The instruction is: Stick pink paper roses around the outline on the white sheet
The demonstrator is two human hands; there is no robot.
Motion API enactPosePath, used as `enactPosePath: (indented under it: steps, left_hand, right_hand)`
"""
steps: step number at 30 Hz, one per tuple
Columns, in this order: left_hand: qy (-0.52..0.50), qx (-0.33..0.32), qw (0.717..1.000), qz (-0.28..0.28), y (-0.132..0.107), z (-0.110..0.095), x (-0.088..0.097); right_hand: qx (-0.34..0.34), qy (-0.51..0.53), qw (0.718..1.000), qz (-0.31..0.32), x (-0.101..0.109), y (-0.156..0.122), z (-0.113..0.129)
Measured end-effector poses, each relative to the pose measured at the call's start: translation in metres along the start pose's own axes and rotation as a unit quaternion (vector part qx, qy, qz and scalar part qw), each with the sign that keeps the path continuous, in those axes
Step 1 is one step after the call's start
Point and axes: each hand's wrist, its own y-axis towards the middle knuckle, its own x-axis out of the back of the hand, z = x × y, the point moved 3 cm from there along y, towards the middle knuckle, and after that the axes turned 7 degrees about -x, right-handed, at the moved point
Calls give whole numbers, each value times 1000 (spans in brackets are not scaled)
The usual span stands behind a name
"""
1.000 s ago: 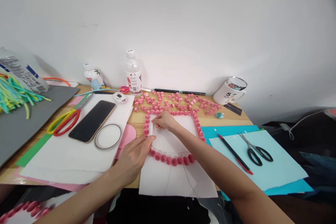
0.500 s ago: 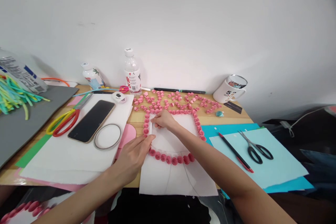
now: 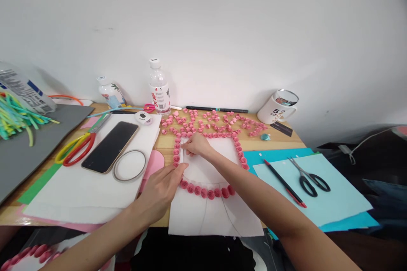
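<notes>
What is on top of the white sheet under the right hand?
On the white sheet, pink rolls form a frame, with thin lines below. What the left hand, right hand and right forearm cover cannot be seen.

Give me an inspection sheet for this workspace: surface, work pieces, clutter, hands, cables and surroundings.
Surface: wooden table, largely covered.
Work pieces: white sheet with pink paper rolls outlining an area on it; more lie loose behind it.
Clutter: phone, red-and-yellow scissors, black-handled scissors, bottle, mug.
Hands: left hand at the sheet's left edge; right hand over the sheet, fingertips near the left row of rolls; whether it holds anything is unclear.
Cables: pale cable at far right, beyond the table.
Surroundings: whitish wall behind the table.
</notes>
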Motion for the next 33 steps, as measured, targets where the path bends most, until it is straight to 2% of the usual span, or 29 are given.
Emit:
enactPosePath:
  steps: [14, 19, 23, 28, 33]
  left_hand:
    - [-3, -2, 1000, 0, 1, 0, 0]
    - [-2, -2, 1000, -8, 3, -1, 1]
    - [-16, 25, 999, -10, -1, 2, -1]
    - [-17, 49, 998, -39, 0, 4, -1]
    - [-32, 38, 998, -27, 6, 2, 0]
  right_hand:
    - [27, -11, 1000, -5, -2, -2, 0]
    - [67, -10, 996, -49, -4, -7, -6]
    - [116, -13, 990, -76, -5, -11, -10]
    - [164, -34, 984, -68, -4, -10, -10]
    - [174, -52, 982, -55, -2, -8, -9]
